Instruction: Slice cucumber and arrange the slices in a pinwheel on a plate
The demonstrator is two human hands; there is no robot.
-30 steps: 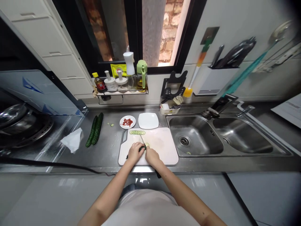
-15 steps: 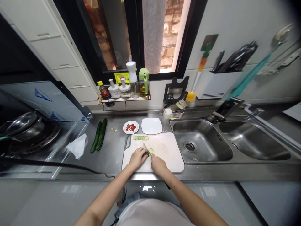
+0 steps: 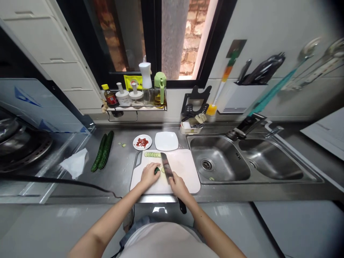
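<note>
My right hand (image 3: 178,185) is closed around a kitchen knife (image 3: 166,165). Its broad blade lies turned flat over the white cutting board (image 3: 188,172), and its black handle sticks out past the counter's front edge. To the left, my left hand (image 3: 149,174) is closed on a cucumber piece (image 3: 156,171), mostly hidden under the fingers. A loose cucumber slice (image 3: 162,170) shows between that piece and the blade. Along the board's far edge runs a row of overlapping cucumber slices (image 3: 152,154), its right end by the knife tip.
Behind the board stand a plate of chopped red pieces (image 3: 142,142) and a white square plate (image 3: 166,141). Two whole cucumbers (image 3: 103,150) and a crumpled white tissue (image 3: 74,163) lie left. A double sink (image 3: 220,175) is on the right; a seasoning rack (image 3: 137,108) hangs behind.
The knife has lifted away from the cucumber piece and turned so its blade's flat side shows. My right hand has moved slightly right of my left. The camera view has shifted.
</note>
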